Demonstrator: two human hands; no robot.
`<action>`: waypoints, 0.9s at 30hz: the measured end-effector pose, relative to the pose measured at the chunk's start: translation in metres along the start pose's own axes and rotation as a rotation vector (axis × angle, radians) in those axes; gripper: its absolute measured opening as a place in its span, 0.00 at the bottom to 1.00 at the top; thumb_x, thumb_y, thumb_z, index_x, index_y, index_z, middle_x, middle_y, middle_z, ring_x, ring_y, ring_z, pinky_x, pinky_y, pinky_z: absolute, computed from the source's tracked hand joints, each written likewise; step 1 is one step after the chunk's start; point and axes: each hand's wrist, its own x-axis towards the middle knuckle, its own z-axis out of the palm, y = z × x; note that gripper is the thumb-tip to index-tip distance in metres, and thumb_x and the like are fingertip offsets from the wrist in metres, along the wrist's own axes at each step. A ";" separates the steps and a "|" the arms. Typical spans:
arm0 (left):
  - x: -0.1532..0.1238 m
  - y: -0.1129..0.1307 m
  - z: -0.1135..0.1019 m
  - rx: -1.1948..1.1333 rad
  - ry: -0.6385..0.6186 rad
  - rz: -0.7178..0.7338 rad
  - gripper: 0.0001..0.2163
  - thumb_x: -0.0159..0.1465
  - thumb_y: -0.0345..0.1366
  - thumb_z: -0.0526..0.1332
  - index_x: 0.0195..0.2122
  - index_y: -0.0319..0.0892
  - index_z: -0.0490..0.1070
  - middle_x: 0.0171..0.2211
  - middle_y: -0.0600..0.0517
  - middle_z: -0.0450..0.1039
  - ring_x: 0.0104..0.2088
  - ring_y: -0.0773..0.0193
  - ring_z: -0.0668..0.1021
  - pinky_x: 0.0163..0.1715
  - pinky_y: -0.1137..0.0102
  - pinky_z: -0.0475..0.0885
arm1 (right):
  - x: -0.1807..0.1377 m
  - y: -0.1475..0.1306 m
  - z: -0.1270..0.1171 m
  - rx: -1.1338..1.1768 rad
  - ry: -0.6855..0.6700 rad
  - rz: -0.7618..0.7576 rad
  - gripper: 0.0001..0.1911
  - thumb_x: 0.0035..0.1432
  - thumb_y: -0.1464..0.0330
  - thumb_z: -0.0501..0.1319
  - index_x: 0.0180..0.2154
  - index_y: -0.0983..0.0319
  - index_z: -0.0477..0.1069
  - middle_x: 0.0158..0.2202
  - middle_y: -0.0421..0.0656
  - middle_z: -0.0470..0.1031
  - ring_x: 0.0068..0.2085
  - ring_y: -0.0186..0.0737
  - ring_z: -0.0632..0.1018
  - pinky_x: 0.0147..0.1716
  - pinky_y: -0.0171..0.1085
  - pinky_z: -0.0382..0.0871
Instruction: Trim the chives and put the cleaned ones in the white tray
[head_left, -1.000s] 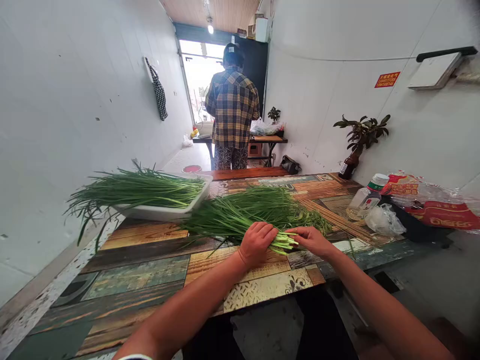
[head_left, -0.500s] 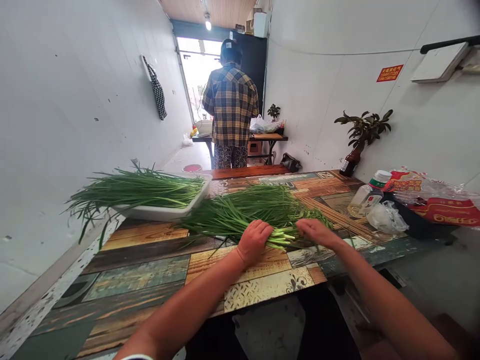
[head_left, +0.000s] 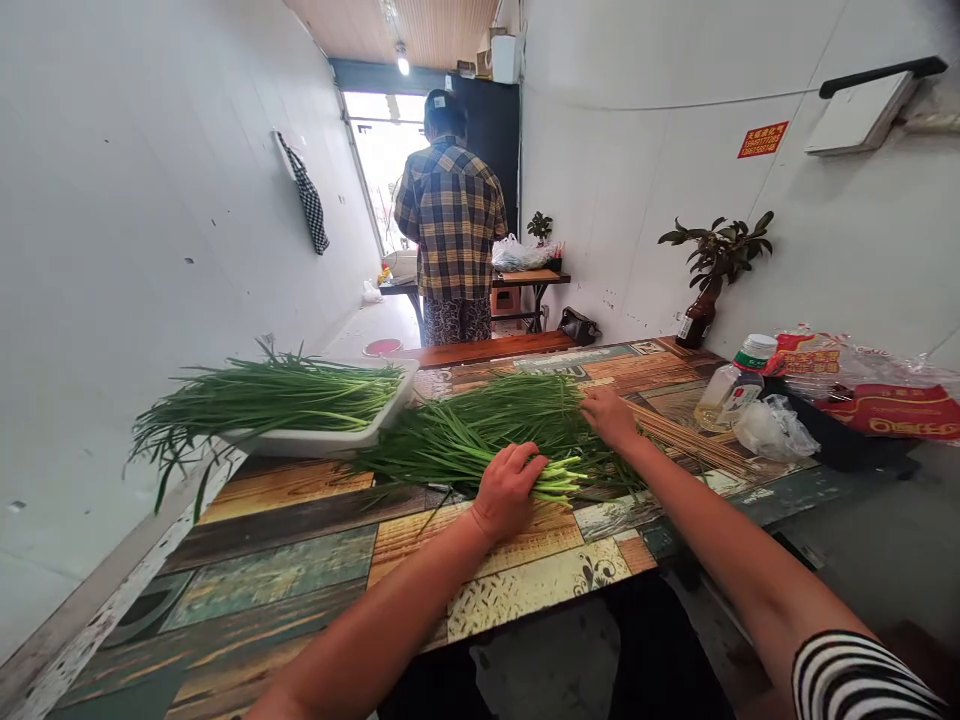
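Note:
My left hand (head_left: 508, 492) is wrapped round a bunch of garlic chives (head_left: 559, 482) near the front of the table. Its pale cut ends stick out to the right of the fist, and the long green leaves fan out to the left. Behind it lies a second heap of chives (head_left: 517, 400). At the right end of that heap is my right hand (head_left: 609, 415), fingers drawn together against the stalk ends. What they pinch, if anything, is too small to make out. Loose trimmings lie under the right wrist.
A white tray (head_left: 352, 438) piled with more chives stands at the left. Thin wooden sticks (head_left: 694, 440) lie to the right, near a clear bottle (head_left: 735, 385), a crumpled plastic bag (head_left: 776, 430) and red packaging (head_left: 900, 410). A person in a plaid shirt (head_left: 454, 215) stands beyond, back turned.
My right hand has moved away from me and slightly left, from beside the cut ends to the rear heap's stalk ends. My left hand keeps its hold on the bunch. The view has shifted slightly.

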 end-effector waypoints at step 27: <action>0.001 0.003 -0.004 0.123 0.095 0.095 0.12 0.69 0.34 0.47 0.42 0.40 0.69 0.37 0.46 0.74 0.33 0.61 0.72 0.34 0.66 0.64 | -0.073 -0.083 -0.057 0.856 -0.093 0.054 0.10 0.53 0.62 0.62 0.35 0.57 0.78 0.38 0.44 0.78 0.40 0.40 0.76 0.42 0.39 0.69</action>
